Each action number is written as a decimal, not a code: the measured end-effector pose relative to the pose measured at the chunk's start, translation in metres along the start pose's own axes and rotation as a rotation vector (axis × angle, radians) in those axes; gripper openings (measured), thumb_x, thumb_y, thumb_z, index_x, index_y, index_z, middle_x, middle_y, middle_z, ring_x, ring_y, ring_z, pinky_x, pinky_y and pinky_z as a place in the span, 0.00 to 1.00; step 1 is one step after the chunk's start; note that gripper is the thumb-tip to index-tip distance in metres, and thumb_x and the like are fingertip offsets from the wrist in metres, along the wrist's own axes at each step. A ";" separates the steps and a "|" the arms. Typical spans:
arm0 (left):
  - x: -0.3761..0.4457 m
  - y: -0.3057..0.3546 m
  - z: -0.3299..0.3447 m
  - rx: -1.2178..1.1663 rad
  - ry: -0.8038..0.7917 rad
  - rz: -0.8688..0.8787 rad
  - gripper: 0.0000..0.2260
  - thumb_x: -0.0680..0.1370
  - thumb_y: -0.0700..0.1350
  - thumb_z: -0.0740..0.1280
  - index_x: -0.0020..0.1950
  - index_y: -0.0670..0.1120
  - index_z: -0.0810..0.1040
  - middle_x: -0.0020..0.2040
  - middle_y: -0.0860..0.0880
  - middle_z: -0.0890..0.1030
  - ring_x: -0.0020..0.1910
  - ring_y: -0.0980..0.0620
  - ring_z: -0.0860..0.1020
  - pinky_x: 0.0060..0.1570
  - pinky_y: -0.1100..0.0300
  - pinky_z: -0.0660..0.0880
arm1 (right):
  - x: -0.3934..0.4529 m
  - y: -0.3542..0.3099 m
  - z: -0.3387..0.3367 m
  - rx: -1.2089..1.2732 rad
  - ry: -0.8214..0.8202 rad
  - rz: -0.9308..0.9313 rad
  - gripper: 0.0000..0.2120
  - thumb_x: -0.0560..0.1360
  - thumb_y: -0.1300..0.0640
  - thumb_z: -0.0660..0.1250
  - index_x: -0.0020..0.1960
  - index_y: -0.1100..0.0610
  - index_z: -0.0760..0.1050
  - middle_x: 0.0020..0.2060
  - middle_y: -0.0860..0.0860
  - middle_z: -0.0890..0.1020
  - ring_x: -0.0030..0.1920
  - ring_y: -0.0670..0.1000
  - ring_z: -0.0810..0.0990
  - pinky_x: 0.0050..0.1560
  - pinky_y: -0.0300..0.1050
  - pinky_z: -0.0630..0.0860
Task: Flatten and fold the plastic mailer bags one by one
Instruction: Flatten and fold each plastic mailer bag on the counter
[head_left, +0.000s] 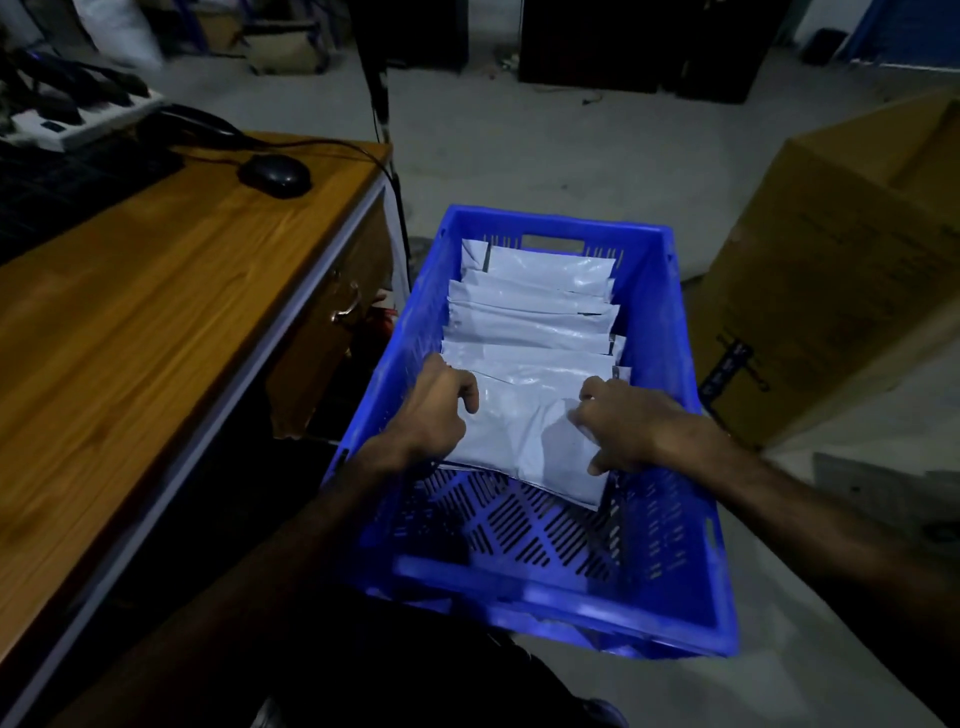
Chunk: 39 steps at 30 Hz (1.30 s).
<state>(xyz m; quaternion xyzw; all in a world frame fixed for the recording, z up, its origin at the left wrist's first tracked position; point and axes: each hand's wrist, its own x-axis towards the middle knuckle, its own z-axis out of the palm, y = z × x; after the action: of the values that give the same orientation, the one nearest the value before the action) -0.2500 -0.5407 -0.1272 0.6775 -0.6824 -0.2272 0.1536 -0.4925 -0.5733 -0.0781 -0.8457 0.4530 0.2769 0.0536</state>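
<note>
A crate stands on the floor in the middle of the frame. In its upper part lies a row of mailer bags, overlapping one another. The left hand and right hand rest on the nearest bag. A bench fills the left side, with a mouse on it. At the right stands what seems a carton.

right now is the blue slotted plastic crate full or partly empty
Partly empty: white mailer bags fill the blue crate's far part; its slotted floor shows nearer.
</note>
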 end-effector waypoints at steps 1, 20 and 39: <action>-0.002 0.000 0.001 0.010 -0.010 0.001 0.18 0.69 0.24 0.66 0.48 0.46 0.78 0.55 0.49 0.66 0.52 0.51 0.70 0.52 0.61 0.71 | -0.006 -0.006 0.003 -0.035 0.032 -0.008 0.29 0.75 0.44 0.75 0.71 0.54 0.72 0.72 0.56 0.65 0.71 0.59 0.68 0.55 0.54 0.75; -0.034 0.020 0.012 0.530 -0.467 0.113 0.21 0.80 0.49 0.68 0.71 0.46 0.70 0.70 0.41 0.62 0.68 0.38 0.69 0.56 0.45 0.73 | -0.007 -0.047 0.040 -0.139 -0.303 -0.123 0.43 0.80 0.56 0.70 0.85 0.55 0.45 0.82 0.50 0.32 0.82 0.62 0.36 0.70 0.72 0.66; -0.040 0.014 0.008 0.373 -0.564 0.053 0.25 0.78 0.56 0.71 0.70 0.47 0.71 0.65 0.41 0.68 0.64 0.37 0.75 0.63 0.47 0.74 | -0.013 -0.047 0.027 -0.006 -0.121 -0.077 0.37 0.78 0.34 0.65 0.81 0.48 0.59 0.84 0.52 0.50 0.81 0.57 0.56 0.70 0.64 0.69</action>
<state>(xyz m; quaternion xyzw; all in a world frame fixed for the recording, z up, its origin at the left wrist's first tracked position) -0.2648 -0.5004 -0.1230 0.5866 -0.7451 -0.2730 -0.1619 -0.4722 -0.5276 -0.1013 -0.8445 0.4152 0.3265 0.0889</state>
